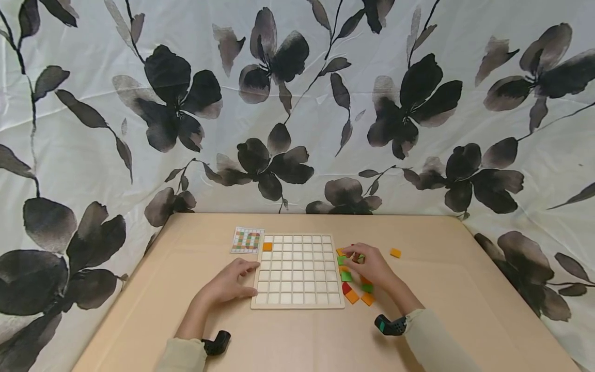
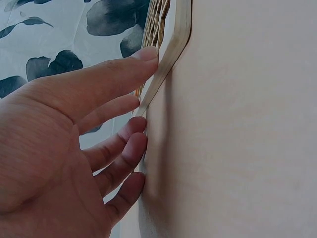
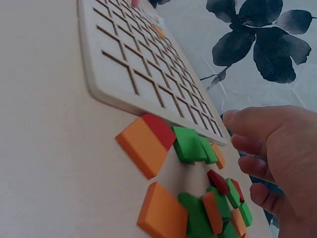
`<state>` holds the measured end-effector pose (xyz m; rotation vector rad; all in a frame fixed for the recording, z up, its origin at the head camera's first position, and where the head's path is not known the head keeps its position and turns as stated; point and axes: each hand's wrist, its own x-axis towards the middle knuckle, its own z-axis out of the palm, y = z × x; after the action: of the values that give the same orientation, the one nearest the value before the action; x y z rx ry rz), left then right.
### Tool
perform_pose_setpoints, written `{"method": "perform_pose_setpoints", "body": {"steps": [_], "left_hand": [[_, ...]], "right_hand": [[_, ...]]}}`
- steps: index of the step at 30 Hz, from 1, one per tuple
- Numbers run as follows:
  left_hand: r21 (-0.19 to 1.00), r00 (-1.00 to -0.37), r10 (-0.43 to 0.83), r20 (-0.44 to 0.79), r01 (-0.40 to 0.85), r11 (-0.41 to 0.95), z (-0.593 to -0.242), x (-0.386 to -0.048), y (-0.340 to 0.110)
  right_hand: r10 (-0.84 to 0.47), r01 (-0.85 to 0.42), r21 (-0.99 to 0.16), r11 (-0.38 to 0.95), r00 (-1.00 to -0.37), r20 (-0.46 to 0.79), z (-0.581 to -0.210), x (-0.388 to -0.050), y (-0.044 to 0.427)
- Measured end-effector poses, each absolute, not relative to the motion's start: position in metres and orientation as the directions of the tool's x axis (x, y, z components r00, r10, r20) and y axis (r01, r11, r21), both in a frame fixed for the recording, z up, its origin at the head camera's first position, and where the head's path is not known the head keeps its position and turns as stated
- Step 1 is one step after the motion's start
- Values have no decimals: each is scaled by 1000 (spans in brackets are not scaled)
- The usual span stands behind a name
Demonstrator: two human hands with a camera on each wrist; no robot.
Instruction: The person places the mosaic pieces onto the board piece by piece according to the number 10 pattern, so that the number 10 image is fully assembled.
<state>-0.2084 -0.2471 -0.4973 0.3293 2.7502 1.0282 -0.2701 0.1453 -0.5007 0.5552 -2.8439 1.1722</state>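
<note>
A pale wooden grid board (image 1: 297,308) lies on the table, with one orange tile (image 1: 267,246) in its upper left cell. My left hand (image 1: 228,281) is at the board's left side, its thumb and fingertips touching the edge (image 2: 171,59) with the fingers loosely bent. Over the loose tiles right of the board is my right hand (image 1: 369,263), thumb and fingers brought close together. An orange tile (image 1: 340,252) shows just by its fingertips; whether they pinch it is hidden. Nearby lie green tiles (image 3: 188,144), a red rounded piece (image 3: 161,130) and orange tiles (image 3: 143,146).
A small card with a coloured grid pattern (image 1: 246,240) lies at the board's upper left. One orange tile (image 1: 395,253) sits apart, to the right of the right hand. Behind the table (image 1: 297,341) hangs a white cloth with dark flowers (image 1: 274,170).
</note>
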Motion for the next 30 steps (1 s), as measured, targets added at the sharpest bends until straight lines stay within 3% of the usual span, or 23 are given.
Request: {"method": "perform_pose_setpoints", "body": {"steps": [13, 30], "left_hand": [[668, -959, 266, -99, 133, 732, -497, -210, -247], [671, -961, 256, -102, 123, 731, -499, -211, -246]], "right_hand": [[-364, -352, -665, 658, -923, 129, -517, -251, 158], [-412, -388, -605, 695, -905, 107, -524, -249, 160]]}}
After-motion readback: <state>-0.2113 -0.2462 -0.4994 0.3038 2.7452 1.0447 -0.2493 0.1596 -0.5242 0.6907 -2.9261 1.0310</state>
